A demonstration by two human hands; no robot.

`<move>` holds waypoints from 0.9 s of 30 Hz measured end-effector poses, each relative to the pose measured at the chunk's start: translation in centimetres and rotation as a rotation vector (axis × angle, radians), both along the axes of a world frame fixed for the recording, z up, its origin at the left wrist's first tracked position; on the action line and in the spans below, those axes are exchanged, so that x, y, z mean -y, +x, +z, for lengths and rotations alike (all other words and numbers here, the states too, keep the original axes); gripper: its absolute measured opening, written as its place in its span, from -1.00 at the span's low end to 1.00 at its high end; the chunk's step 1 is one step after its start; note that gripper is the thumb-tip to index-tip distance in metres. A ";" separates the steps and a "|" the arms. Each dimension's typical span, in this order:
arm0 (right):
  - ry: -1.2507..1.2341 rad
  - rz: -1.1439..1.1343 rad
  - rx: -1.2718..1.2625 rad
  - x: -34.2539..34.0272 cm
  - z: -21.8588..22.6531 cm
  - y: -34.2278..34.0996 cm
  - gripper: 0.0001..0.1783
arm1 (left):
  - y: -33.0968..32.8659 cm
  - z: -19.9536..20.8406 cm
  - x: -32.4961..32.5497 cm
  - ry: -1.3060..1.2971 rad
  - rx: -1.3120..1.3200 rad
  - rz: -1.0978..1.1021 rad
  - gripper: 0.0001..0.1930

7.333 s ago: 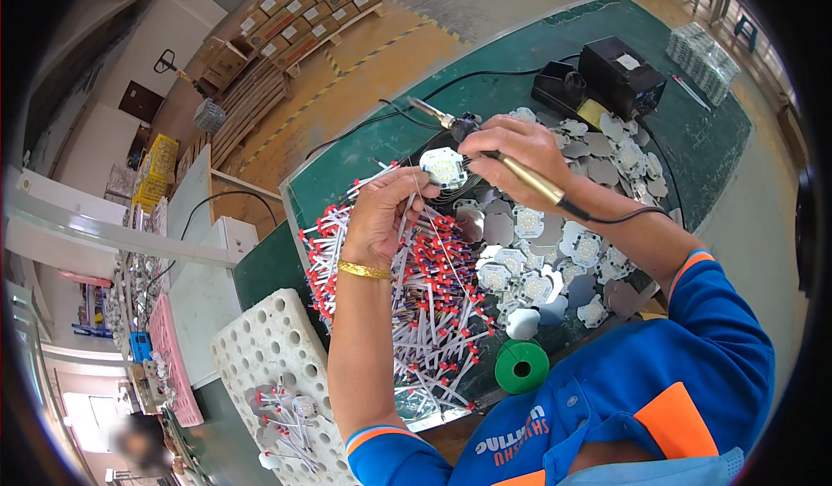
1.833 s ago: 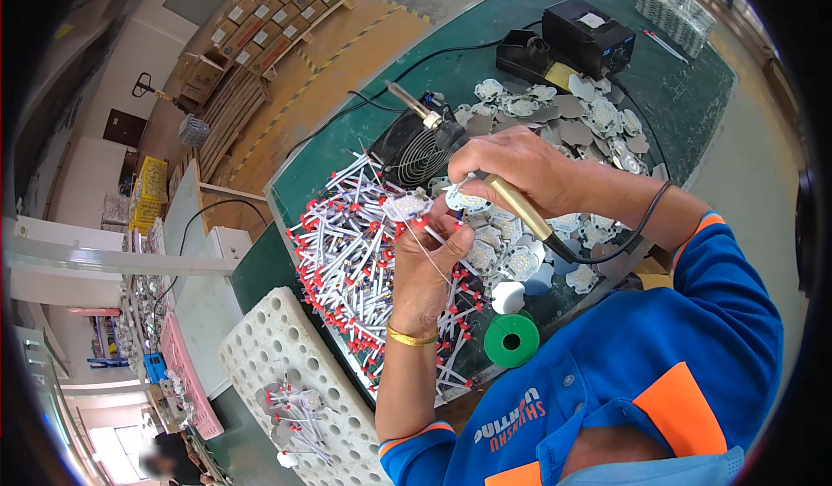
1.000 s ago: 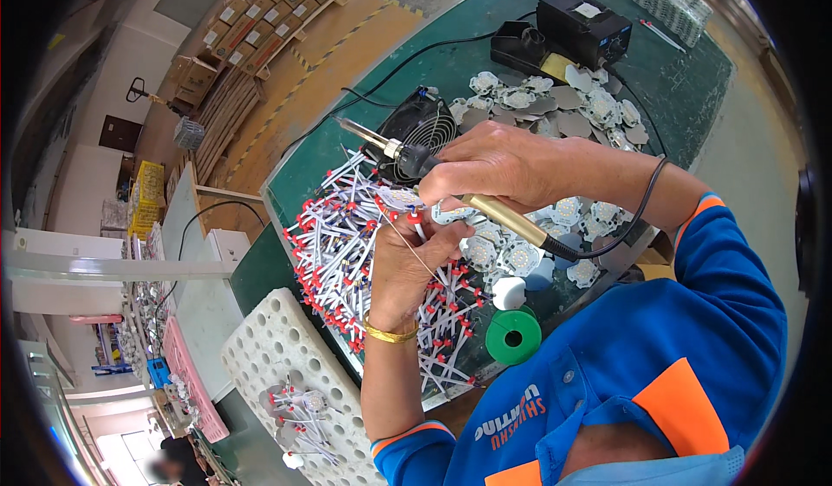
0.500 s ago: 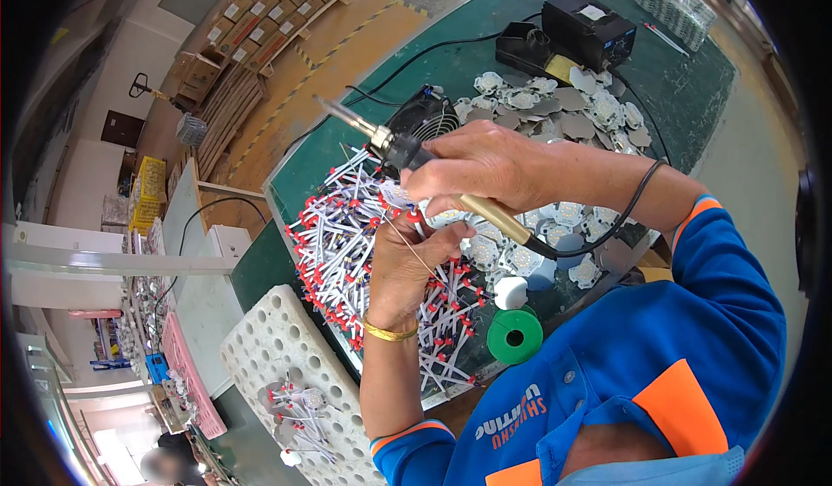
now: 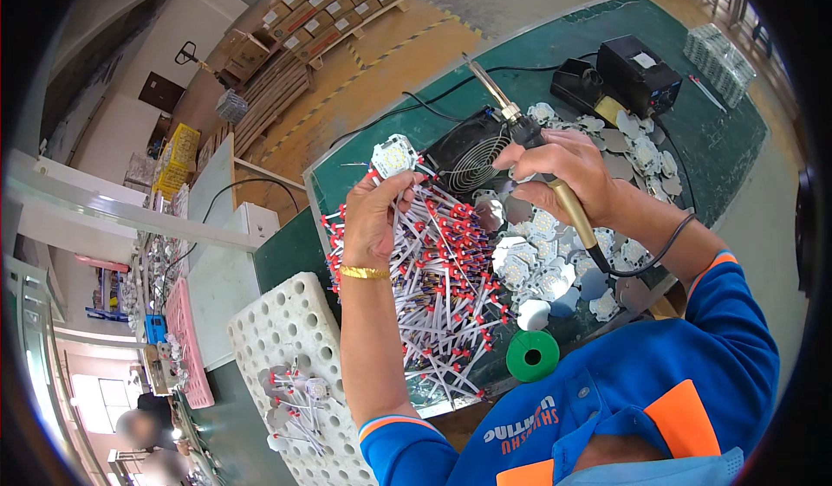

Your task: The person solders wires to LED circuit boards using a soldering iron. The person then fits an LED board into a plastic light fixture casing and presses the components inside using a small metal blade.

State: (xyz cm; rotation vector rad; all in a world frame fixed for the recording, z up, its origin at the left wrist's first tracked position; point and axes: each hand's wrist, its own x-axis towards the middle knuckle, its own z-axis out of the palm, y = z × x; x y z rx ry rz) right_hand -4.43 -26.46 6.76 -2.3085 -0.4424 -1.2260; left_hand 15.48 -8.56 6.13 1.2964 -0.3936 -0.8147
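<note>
My left hand point(image 5: 374, 213) pinches a round LED board point(image 5: 393, 154) by its lower edge, raised over the far left end of a heap of white wire leads with red connectors point(image 5: 442, 265). Red connector pieces show beside the pinched board. Closed around a soldering iron point(image 5: 568, 202) is my right hand point(image 5: 572, 167), over loose LED boards point(image 5: 533, 252). The iron's metal tip points up and away, apart from the board. Its black cord loops back past my right forearm. A small black fan with a wire guard point(image 5: 475, 161) sits between and beyond my hands.
A green solder spool point(image 5: 532, 356) lies near the table's front edge. At the back stand a black soldering station point(image 5: 637, 74) and an iron holder point(image 5: 576, 83). A white perforated foam tray point(image 5: 260, 330) with finished-looking pieces is at left. Stacked cartons point(image 5: 325, 9) stand beyond.
My hands have moved apart. The left has carried the LED board up and left, and the right has drawn the soldering iron away to the right. The view has shifted slightly.
</note>
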 end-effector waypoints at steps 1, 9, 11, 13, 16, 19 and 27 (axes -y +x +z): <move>-0.003 0.000 0.002 0.1 -0.1 -0.1 -0.71 | 0.5 -0.1 0.2 0.028 -0.007 0.010 -0.87; 0.022 0.138 0.040 0.4 -0.5 0.2 -0.60 | 0.7 0.6 0.4 -0.011 0.008 -0.089 -0.85; 0.049 0.160 0.054 0.2 -0.9 0.7 -0.56 | 0.9 0.3 0.5 -0.010 0.011 -0.099 -0.83; 0.074 0.182 0.069 0.1 -1.1 1.0 -0.51 | 0.9 0.2 0.5 -0.031 0.003 -0.109 -0.85; 0.096 0.225 0.012 0.1 -1.2 1.2 -0.45 | 0.8 0.3 0.5 -0.055 0.003 -0.112 -0.87; 0.104 0.219 -0.007 0.0 -1.2 1.4 -0.43 | 1.1 0.3 0.5 -0.036 0.002 -0.113 -0.86; 0.169 0.248 -0.103 -0.1 -1.0 2.3 -0.41 | 1.7 0.2 0.5 -0.071 0.014 -0.144 -0.86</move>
